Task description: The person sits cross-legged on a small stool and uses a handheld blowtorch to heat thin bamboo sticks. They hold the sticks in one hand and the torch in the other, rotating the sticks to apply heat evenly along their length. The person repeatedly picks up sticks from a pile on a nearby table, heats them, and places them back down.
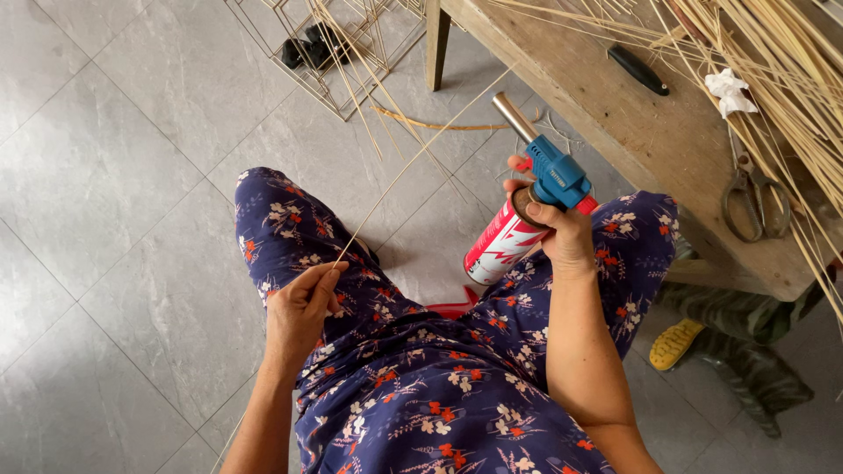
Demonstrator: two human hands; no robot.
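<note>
My left hand [303, 307] rests on my left knee and pinches the near end of a thin bamboo strip [413, 160], which runs up and to the right toward the torch's nozzle. My right hand [553, 230] grips a gas torch [527, 197] just over my right knee: a red and white canister with a blue head and a metal nozzle pointing up and left. No flame shows. I sit in a dark blue flowered garment.
A wooden bench [615, 105] at the upper right carries many bamboo strips [773, 61], a black-handled tool [638, 69], old scissors [753, 204] and a crumpled white tissue [729, 91]. Wire frames [338, 53] lie on the grey tiled floor. A yellow shoe [674, 342] sits under the bench.
</note>
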